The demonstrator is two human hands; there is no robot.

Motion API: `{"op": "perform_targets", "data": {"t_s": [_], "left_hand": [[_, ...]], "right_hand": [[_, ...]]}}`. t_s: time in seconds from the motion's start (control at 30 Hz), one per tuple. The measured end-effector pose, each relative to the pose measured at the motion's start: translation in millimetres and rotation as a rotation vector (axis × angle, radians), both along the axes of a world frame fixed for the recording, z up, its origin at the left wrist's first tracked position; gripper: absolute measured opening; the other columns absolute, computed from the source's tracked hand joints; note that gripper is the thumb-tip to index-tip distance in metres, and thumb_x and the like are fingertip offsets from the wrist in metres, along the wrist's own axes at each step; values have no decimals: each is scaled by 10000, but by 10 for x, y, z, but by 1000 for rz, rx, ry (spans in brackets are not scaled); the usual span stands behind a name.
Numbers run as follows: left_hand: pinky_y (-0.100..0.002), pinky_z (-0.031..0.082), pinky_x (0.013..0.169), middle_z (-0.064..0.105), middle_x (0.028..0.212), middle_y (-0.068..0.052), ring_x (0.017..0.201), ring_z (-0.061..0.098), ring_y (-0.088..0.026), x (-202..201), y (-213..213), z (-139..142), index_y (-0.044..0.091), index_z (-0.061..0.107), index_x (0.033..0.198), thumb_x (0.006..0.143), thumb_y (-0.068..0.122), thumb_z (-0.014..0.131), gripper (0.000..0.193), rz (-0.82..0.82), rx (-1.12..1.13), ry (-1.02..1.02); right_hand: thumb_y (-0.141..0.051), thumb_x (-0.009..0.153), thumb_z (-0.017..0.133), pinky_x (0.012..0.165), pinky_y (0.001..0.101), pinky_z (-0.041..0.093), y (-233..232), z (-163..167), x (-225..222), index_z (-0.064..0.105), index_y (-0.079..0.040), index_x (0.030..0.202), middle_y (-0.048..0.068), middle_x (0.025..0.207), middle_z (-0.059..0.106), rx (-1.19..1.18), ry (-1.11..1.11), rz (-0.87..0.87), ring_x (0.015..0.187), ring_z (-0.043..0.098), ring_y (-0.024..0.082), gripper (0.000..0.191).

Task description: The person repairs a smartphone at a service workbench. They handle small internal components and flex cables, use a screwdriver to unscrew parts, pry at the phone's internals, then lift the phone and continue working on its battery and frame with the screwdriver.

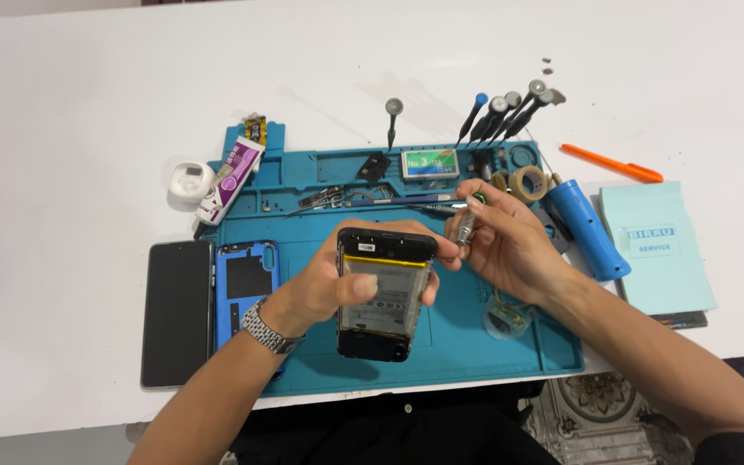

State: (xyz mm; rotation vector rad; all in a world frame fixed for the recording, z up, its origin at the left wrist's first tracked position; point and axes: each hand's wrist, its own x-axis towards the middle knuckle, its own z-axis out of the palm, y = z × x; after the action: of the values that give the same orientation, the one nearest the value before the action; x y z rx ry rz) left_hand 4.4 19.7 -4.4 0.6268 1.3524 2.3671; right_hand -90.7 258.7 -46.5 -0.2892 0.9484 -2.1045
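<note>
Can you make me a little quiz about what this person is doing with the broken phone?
1. Which hand holds the opened phone: left hand or right hand?
2. True or false: the blue back cover lies on the teal mat, beside the left wrist.
3. What does the right hand hold at the phone's top edge?

Key:
1. The left hand.
2. True.
3. A small screwdriver with a metal handle.
</note>
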Motion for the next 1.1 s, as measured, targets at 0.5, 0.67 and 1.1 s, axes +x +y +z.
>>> {"op": "perform_targets", "data": {"t_s": [0.5,0.67,1.1], "left_hand": [[-378,654,874,707,1235,-216,967,758,-233,39,-51,59,-31,683,1322,869,608,805,793,-59,-55,0],[-366,659,856,713,1237,-218,963,761,-227,38,-32,67,-39,677,1329,855,605,809,810,-73,-35,-19],[-380,647,913,684,1306,-210,1049,744,-243,63,27,85,-34,672,1354,823,568,864,825,-82,65,-73]], "right_hand": [[-350,1100,457,501,234,471,16,-126,141,456,-75,1224,105,867,652,33,-36,145,619,597,120,302],[-391,1110,445,464,195,436,15,-131,185,465,-61,1231,38,812,604,92,-45,178,575,560,61,352],[-488,1060,420,370,149,369,1,-136,237,492,-74,1190,-22,678,563,172,-32,274,460,508,12,440]]}}
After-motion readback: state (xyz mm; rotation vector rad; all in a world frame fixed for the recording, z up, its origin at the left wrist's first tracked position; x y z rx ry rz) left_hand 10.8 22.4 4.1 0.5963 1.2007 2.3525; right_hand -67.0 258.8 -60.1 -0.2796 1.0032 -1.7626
